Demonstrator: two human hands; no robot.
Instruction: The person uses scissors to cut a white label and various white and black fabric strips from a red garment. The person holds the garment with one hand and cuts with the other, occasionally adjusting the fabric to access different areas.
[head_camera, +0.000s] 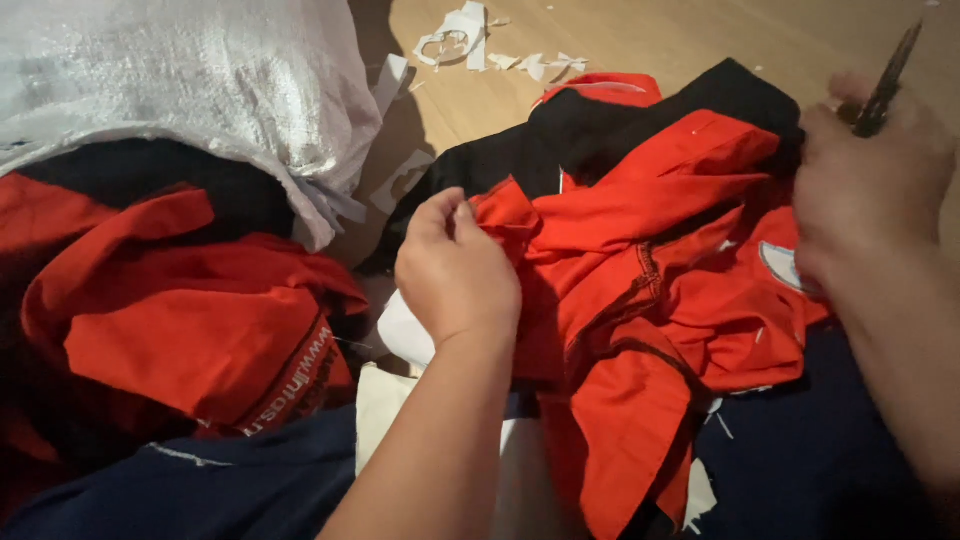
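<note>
Left hand (455, 270) pinches a fold of the crumpled red-and-black fabric garment (650, 270), heaped on the lap. Right hand (865, 190) grips dark metal scissors (885, 85), fingers closed. Risk: bunched layers may hide a fold, so a blade could nick unintended cloth.

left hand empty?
No: the left hand pinches a fold of the red garment lying in front of the person.

The left hand (455, 265) pinches a red-and-black garment (650, 290); the right hand (865, 190) grips dark scissors (885, 85).
</note>
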